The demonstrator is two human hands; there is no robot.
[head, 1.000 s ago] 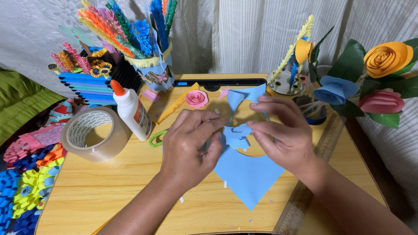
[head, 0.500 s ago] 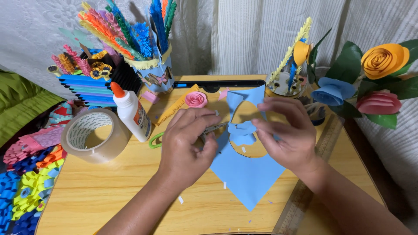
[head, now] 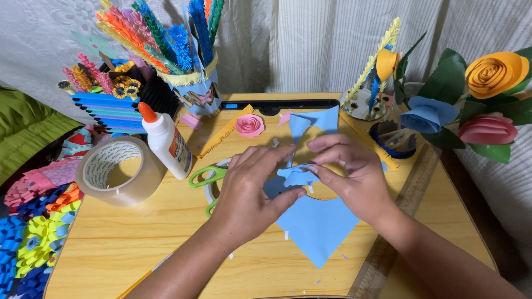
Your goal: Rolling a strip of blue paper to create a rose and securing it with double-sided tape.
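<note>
Fingertips of both the left hand (head: 249, 191) and right hand (head: 354, 177) pinch a curled blue paper strip (head: 298, 174), raised just above the cut blue paper sheet (head: 316, 227) on the wooden table (head: 127, 249), apparently for shaping.

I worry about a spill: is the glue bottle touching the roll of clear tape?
Cannot tell. In the head view the glue bottle overlaps the far right edge of the tape roll, so no gap shows, but plain contact is not visible either.
</note>
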